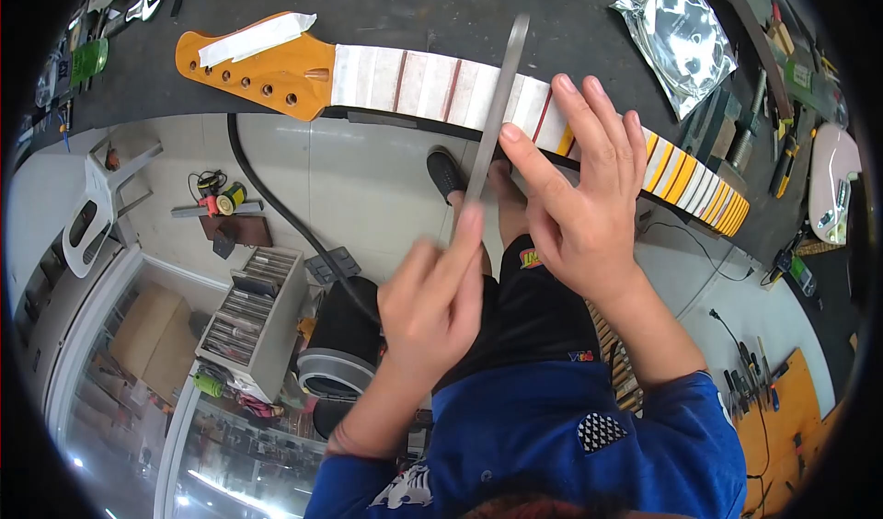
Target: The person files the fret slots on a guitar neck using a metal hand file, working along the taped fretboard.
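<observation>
A guitar neck lies along the table edge, its orange-brown headstock (262, 77) at the left with a strip of white tape on it. White tape bands cover the fretboard (368, 75), with red-brown lines between some and yellow bands toward the right end. My left hand (430, 298) is closed around the lower end of a slim metal file (498, 105), which lies crosswise over the fretboard. Fingers stretched apart, my right hand (589, 183) rests over the neck right of the file. Its index fingertip is at the file's edge; whether it touches is unclear.
A clear packet of coiled strings (674, 36) lies on the dark table (414, 13). Tools crowd the table's right side. Below stand a vacuum-like canister (340, 363), a box of sheets (253, 321) and a white stool (101, 206). A black hose (276, 208) runs down from the table.
</observation>
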Action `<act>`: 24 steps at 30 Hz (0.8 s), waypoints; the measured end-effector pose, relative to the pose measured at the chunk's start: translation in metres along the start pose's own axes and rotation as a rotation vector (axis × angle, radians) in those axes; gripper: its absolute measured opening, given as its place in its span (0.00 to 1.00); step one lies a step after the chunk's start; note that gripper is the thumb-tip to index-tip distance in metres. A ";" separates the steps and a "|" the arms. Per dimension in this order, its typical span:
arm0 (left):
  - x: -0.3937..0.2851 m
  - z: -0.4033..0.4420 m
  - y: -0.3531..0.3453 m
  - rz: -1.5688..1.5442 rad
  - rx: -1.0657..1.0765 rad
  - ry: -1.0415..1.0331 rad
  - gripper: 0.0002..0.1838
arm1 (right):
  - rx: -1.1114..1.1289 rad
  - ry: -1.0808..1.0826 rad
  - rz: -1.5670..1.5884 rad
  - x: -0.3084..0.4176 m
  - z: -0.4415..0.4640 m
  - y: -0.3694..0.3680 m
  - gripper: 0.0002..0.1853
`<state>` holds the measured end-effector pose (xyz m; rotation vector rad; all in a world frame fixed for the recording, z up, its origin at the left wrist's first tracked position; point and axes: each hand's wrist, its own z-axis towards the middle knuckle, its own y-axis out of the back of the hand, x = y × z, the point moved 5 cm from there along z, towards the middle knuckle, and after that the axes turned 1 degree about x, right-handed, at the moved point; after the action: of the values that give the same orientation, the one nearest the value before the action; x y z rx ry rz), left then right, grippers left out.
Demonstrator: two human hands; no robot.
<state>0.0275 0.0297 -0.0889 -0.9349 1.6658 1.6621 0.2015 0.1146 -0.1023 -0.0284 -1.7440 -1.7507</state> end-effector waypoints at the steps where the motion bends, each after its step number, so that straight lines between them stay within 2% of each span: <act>1: -0.003 0.025 -0.006 -0.034 -0.008 0.002 0.32 | 0.000 -0.001 -0.002 0.000 0.000 0.000 0.36; 4: -0.005 0.054 -0.015 -0.077 -0.033 -0.012 0.32 | 0.003 0.000 -0.010 0.001 0.001 0.001 0.35; 6: 0.004 0.023 -0.010 -0.010 -0.034 -0.060 0.32 | 0.013 0.001 -0.004 0.001 0.000 0.001 0.36; 10: 0.010 -0.055 0.014 0.011 0.035 0.003 0.34 | 0.047 0.000 0.009 0.000 0.000 0.002 0.39; 17: -0.004 0.048 -0.013 -0.073 -0.020 -0.042 0.34 | 0.087 -0.032 0.014 0.001 0.002 0.004 0.39; 19: 0.000 0.040 -0.011 -0.043 -0.018 -0.060 0.35 | 0.097 -0.034 0.016 0.001 0.003 0.005 0.40; 22: 0.008 -0.034 0.007 -0.005 0.049 -0.011 0.33 | 0.105 -0.030 0.024 0.001 0.002 0.004 0.40; 24: 0.010 -0.045 0.008 -0.025 0.047 -0.013 0.33 | 0.114 -0.035 0.031 0.000 0.001 0.004 0.41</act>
<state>0.0184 -0.0158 -0.0907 -0.9169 1.6708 1.6027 0.2030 0.1163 -0.0987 -0.0370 -1.8565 -1.6355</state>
